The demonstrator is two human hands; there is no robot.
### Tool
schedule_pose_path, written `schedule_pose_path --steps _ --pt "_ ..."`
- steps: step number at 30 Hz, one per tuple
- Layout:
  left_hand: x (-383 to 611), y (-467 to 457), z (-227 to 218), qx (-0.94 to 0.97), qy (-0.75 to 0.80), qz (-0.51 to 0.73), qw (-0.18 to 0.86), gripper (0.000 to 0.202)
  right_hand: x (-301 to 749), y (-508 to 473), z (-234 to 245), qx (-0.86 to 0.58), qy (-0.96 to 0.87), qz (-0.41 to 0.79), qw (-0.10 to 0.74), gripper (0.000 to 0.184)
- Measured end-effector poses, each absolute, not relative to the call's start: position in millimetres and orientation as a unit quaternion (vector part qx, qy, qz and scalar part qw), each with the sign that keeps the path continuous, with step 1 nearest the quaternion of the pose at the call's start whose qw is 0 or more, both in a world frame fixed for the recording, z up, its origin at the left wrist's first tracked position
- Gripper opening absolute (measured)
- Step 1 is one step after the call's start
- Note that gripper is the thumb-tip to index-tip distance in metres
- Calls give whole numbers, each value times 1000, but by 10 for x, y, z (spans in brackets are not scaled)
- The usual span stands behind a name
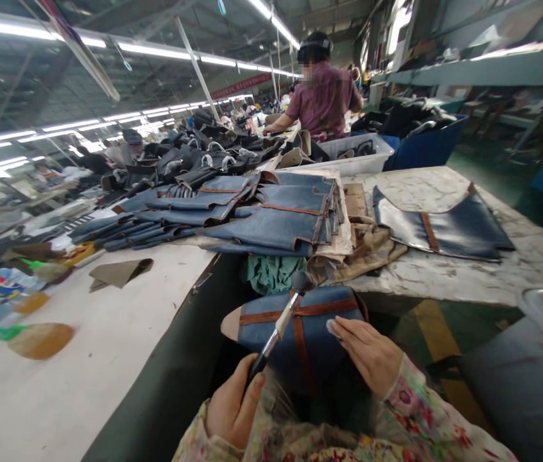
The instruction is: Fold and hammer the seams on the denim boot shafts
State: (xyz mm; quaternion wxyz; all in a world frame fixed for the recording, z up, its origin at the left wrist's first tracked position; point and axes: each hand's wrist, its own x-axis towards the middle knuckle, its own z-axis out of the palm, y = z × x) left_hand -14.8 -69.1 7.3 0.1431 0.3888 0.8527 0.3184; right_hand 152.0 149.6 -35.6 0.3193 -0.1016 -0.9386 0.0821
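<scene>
My left hand [235, 404] is closed round the black grip of a hammer [271, 340]. The tool has a metal shaft with a pale wrap and a dark rounded head, raised toward the far edge of the work. In front of me lies a blue leather-like piece [271, 346] with crossed brown strips, over a rounded form with a pale tip [231, 325] at its left end. My right hand [368, 353] rests on the right side of this piece, fingers stretched out close together. Something whitish shows at its fingertips, too small to name. The piece's lower side is in shadow.
Stacked blue panels [291, 212] lie ahead, beside a crumpled brown cloth [372, 247] and a green cloth [271, 273]. One blue panel [425, 221] sits on the right tabletop. Amber bottles [40, 340] stand left. A person [322, 96] works beyond, near bins [358, 154].
</scene>
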Motion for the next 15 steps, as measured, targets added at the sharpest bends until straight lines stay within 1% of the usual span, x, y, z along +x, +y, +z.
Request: schedule_pose_path --steps 6,8,10,13,15 --pt "-27 -465 25 439 851 238 163 37 1565 1506 -359 -96 -941 92 311 35" --pt "-84 -509 95 449 849 249 126 38 1583 1523 -362 -91 -944 101 302 35" --pt "-233 -653 241 431 866 244 68 39 1589 1544 -363 -91 -946 115 289 35" --pt "-630 -1041 530 357 916 182 -24 44 1542 1570 -339 -103 -948 134 270 40" --pt "-963 -1366 706 321 932 157 -63 47 1453 1573 -291 -100 -949 147 260 41"
